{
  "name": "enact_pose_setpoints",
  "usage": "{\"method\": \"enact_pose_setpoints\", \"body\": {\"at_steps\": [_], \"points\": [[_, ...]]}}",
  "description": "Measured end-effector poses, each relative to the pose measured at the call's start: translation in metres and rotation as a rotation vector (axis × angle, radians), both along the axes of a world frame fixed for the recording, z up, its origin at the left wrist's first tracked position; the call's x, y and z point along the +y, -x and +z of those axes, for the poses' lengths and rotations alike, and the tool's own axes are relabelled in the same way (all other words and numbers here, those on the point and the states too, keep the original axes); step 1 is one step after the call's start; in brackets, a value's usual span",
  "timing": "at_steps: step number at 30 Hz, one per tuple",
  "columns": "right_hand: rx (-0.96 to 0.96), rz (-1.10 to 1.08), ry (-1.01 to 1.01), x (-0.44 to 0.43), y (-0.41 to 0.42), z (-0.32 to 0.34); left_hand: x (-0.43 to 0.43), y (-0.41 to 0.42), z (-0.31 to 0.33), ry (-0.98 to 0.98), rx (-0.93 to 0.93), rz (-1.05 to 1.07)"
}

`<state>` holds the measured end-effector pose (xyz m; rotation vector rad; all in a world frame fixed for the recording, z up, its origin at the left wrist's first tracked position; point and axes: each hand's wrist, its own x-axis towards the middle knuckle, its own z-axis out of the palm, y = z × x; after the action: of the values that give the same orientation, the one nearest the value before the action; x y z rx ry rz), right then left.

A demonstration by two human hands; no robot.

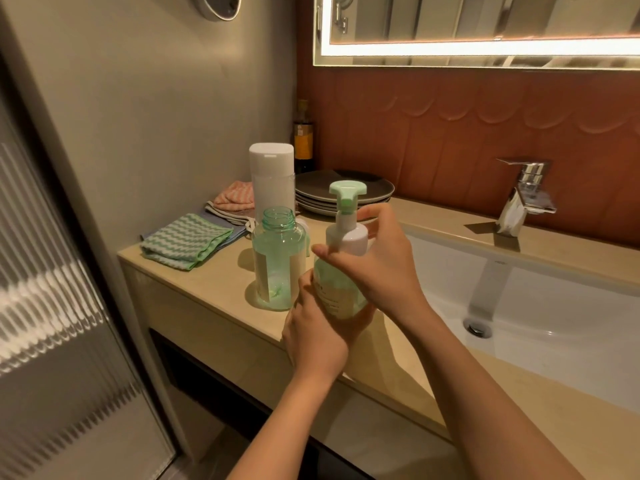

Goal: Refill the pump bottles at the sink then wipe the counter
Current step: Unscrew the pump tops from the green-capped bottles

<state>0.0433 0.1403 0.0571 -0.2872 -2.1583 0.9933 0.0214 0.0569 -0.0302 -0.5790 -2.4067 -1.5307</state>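
Pump bottle (341,292) at beige counter (207,282); left hand (318,336) grips base; right hand (381,265) grips collar; sink (554,306) alongside.

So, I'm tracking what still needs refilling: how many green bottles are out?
2. The open bottle stands on the counter with no pump. The pump bottle is beside it, left hand round its body, right hand at its collar. No others show.
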Motion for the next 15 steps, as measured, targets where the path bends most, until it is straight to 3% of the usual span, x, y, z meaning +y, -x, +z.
{"method": "enact_pose_setpoints", "body": {"at_steps": [10, 15], "points": [[-0.040, 0.219, 0.116, 0.0008, -0.0060, 0.0050, -0.0005, -0.0040, 0.0044, -0.014, 0.026, -0.004], [-0.036, 0.093, 0.032, 0.0002, -0.0055, 0.0073, -0.0020, -0.0062, 0.0078, -0.010, 0.005, -0.013]]}}
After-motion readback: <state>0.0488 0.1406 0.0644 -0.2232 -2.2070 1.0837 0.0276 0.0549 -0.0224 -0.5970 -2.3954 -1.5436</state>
